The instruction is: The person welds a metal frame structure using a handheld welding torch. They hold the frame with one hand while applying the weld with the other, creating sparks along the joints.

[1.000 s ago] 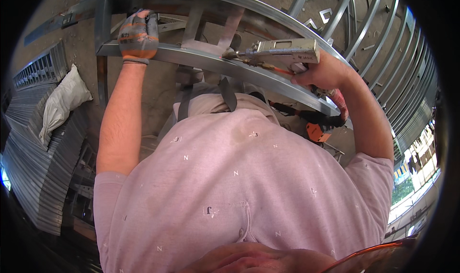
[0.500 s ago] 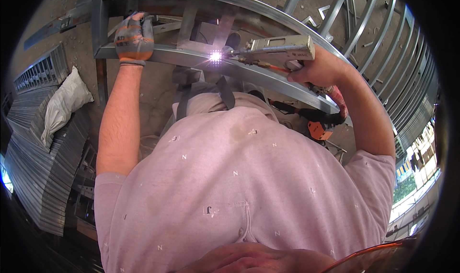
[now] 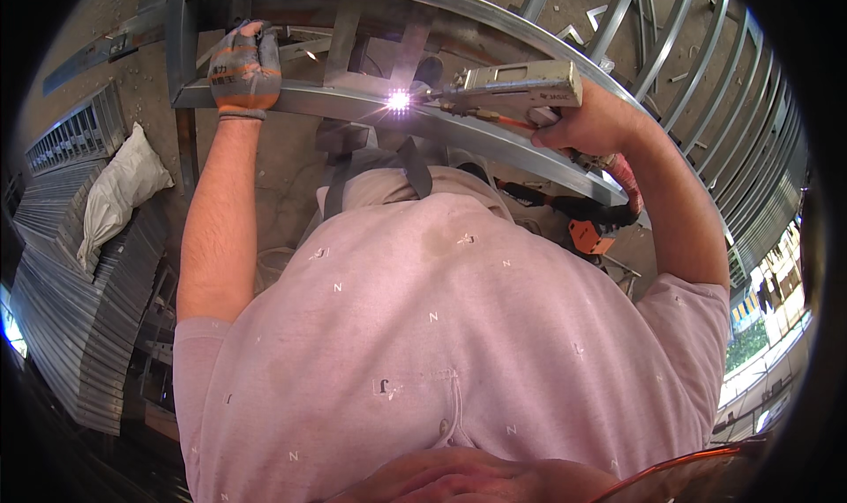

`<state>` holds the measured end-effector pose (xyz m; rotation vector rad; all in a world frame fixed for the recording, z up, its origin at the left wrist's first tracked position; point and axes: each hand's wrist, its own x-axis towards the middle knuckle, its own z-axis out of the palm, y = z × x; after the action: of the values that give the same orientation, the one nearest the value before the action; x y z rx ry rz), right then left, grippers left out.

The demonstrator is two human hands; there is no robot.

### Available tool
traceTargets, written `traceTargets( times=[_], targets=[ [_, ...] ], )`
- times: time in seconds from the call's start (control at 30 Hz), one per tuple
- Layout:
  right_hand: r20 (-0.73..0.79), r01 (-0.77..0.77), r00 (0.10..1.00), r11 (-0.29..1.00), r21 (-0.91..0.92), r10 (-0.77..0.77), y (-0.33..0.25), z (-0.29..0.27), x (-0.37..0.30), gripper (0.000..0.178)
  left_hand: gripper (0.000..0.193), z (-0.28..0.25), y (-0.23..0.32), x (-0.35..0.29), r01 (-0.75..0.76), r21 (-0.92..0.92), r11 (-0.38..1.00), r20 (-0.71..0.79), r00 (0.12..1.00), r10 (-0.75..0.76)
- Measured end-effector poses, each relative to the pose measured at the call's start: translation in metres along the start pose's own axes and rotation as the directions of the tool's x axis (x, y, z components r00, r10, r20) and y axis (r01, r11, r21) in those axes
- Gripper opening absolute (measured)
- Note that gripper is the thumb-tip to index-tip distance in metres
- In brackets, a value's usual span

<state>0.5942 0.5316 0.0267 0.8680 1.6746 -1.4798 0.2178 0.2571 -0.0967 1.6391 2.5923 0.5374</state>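
Note:
My right hand (image 3: 598, 119), bare, is wrapped round the grip of a beige handheld welding gun (image 3: 520, 86). The gun's nozzle points left, and a bright white-violet glow (image 3: 399, 101) burns at its tip, on the near rail of a grey steel tube frame (image 3: 319, 103). Near the frame's left corner, my left hand (image 3: 245, 69) in a grey and orange glove is closed over that same rail; its fingertips are partly hidden. Thin smoke rises over the short uprights (image 3: 342, 48) beyond the glow. A red-wrapped hose (image 3: 626, 185) hangs below my right hand.
At left a white sack (image 3: 123, 198) lies on stacked ribbed metal panels (image 3: 66, 300). Curved metal bars (image 3: 684, 48) fill the right side. Metal offcuts (image 3: 593, 18) litter the floor beyond the frame. An orange and black object (image 3: 589, 236) is below the hose.
The glow has shifted very slightly right along the rail with the gun. A flying spark now shows left of the uprights. My left hand stays on the rail.

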Motion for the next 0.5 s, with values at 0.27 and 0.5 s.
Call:
traceTargets(
  times=[0.27, 0.5],
  targets=[
    [-0.009, 0.010, 1.000, 1.000, -0.010, -0.010, 0.0028, 0.0001, -0.0012, 0.057, 0.020, -0.0018, 0.0007, 0.0011, -0.002, 0.003, 1.000, -0.009, 1.000, 0.002],
    [-0.004, 0.004, 1.000, 1.000, 0.013, -0.004, 0.0047, 0.0006, -0.0019, 0.057, 0.021, -0.0014, -0.0015, 0.0020, 0.003, 0.018, 1.000, 0.007, 1.000, -0.003]
  ],
)
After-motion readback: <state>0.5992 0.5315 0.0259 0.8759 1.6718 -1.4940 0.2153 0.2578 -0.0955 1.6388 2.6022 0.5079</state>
